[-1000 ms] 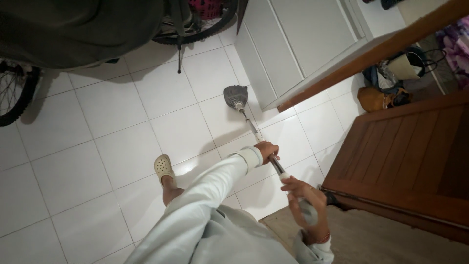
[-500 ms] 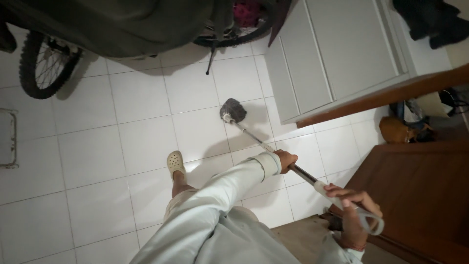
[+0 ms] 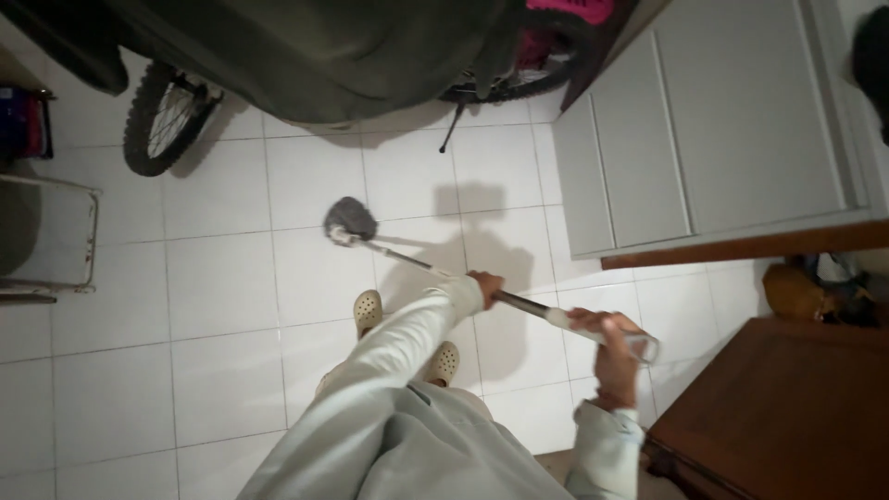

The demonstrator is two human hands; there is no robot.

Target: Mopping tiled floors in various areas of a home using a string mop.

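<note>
While both hands grip the mop (image 3: 349,220) | left hand (image 3: 485,283): mid-shaft | right hand (image 3: 613,341): handle end

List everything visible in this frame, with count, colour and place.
mop: one, grey head on a metal pole, head on the floor mid-left
floor: white tiles, most of the frame
bicycle wheel: one clearly in view, black, top left
cover: one, dark cloth, draped along the top
cabinet: one, pale grey, upper right
wooden door: one, brown, lower right
rack: one, white, left edge
bag: one, tan, right edge beside the door
clogs: two, cream, on the feet at centre
left hand: gripping the pole midway
right hand: gripping the pole's top end
</note>
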